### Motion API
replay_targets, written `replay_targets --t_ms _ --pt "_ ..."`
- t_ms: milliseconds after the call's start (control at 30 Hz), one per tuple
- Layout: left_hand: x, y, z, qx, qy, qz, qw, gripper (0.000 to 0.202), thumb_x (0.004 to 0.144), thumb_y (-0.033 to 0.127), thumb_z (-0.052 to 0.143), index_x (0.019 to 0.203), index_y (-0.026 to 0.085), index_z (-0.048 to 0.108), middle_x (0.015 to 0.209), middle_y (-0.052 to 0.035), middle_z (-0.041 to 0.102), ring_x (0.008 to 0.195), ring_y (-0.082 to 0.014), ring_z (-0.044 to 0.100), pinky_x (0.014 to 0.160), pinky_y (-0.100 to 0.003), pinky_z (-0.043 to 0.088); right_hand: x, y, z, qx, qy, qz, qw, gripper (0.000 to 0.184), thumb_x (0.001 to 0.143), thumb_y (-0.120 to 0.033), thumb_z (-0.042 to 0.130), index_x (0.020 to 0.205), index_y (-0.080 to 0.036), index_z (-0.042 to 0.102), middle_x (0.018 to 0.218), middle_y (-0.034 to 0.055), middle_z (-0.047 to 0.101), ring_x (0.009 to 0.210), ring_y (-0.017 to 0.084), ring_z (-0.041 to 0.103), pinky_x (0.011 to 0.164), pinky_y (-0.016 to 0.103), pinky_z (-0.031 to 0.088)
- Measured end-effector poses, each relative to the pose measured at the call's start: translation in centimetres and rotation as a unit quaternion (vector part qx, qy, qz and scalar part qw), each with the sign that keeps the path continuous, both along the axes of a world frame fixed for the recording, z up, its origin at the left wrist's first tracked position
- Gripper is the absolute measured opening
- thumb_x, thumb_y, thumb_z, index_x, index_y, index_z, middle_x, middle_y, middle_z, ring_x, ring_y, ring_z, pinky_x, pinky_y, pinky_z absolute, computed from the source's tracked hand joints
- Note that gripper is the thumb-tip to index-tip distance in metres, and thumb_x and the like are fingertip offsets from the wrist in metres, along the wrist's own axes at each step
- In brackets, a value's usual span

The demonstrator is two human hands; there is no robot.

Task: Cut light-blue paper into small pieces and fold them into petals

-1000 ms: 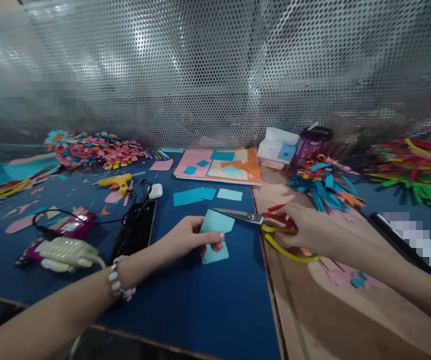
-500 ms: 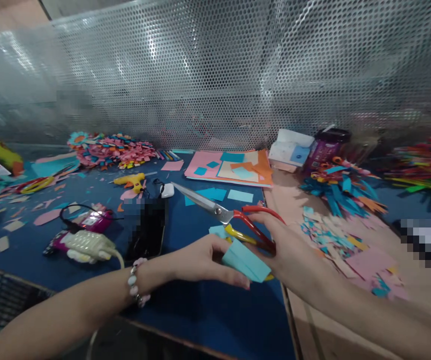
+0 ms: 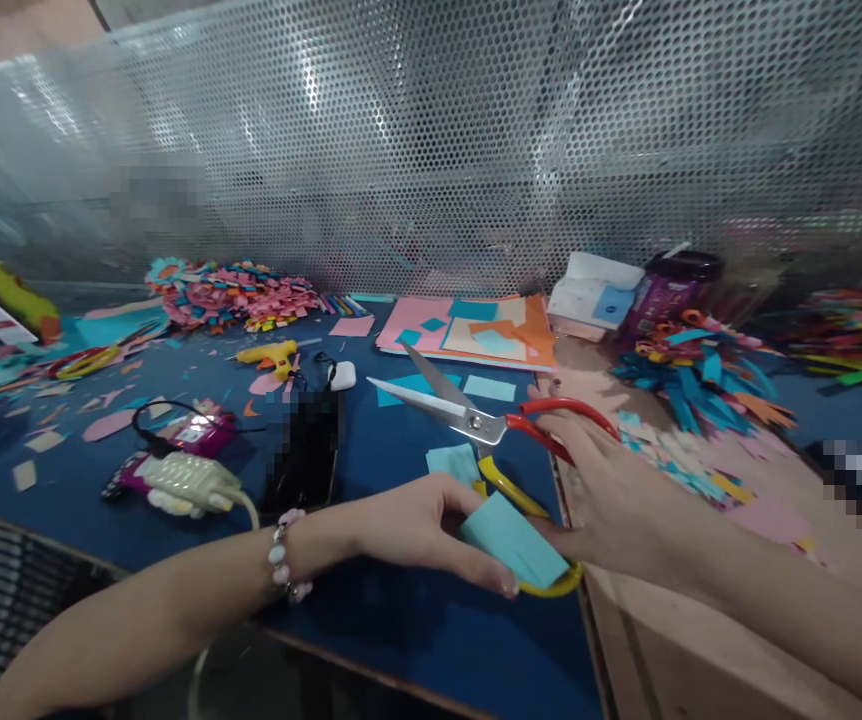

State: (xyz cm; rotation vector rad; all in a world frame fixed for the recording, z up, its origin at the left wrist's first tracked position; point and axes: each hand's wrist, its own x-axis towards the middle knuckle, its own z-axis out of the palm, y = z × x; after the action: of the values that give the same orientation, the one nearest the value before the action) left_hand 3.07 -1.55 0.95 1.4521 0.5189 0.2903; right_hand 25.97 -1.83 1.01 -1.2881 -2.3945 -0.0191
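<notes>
My left hand [image 3: 431, 535] pinches a light-blue piece of paper [image 3: 517, 540] between thumb and fingers. In my right hand [image 3: 611, 480] is a pair of scissors [image 3: 480, 425] with one red and one yellow handle. Its steel blades point to the far left and stand apart, with no paper between them. The paper overlaps the yellow handle from my view and hides part of it. Just beyond my left fingers, another light-blue paper piece [image 3: 452, 463] shows; whether it lies on the table I cannot tell.
Pink and orange sheets [image 3: 468, 335] lie at the back. A yellow glue gun [image 3: 272, 357], a black phone [image 3: 303, 455] and a purple device [image 3: 206, 432] are on the left. Paper scraps [image 3: 671, 460] and a blue fringed bundle [image 3: 701, 380] are on the right, near a purple container [image 3: 675, 290].
The scissors' blades have swung from closed to wide apart, and the handles have spread. Both hands sit slightly further right and lower in view, the paper still in the left one.
</notes>
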Motion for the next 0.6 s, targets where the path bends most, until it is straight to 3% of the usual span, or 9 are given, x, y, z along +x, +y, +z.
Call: replay_targets --t_ms 167,433,600 --pt "0.0 -0.2 0.2 -0.006 -0.006 -0.013 1.0 0.025 0.074 0.021 0.07 0.099 0.019 0.072 0.093 -0.0027 0.073 0.087 -0.014 0.066 0.085 -0.024 0.05 -0.4 -0.1 0.4 0.018 -0.028 0.009 0.999 0.08 0.06 -0.052 0.069 0.122 -0.011 0.041 0.124 0.0214 0.052 0.115 0.036 0.05 0.092 0.047 0.046" --pt "0.0 -1.0 0.2 0.089 0.039 -0.086 0.992 0.038 0.072 0.036 0.072 0.106 0.02 0.071 0.105 -0.0047 0.072 0.099 -0.0209 0.064 0.092 -0.027 0.048 -2.7 -3.0 -1.1 0.132 -0.055 -0.026 0.989 0.069 0.066 -0.033 0.059 0.125 -0.003 0.04 0.126 0.0262 0.046 0.12 0.041 0.038 0.095 0.055 0.039" --pt "0.4 -0.9 -0.1 0.11 -0.026 -0.086 0.99 0.04 0.071 0.034 0.073 0.107 0.017 0.07 0.109 -0.0089 0.07 0.101 -0.0222 0.063 0.094 -0.03 0.047 -2.0 -2.5 -1.0 0.171 -0.086 -0.051 0.98 0.066 0.065 -0.03 0.056 0.122 0.001 0.043 0.117 0.0265 0.05 0.111 0.042 0.044 0.088 0.056 0.042"
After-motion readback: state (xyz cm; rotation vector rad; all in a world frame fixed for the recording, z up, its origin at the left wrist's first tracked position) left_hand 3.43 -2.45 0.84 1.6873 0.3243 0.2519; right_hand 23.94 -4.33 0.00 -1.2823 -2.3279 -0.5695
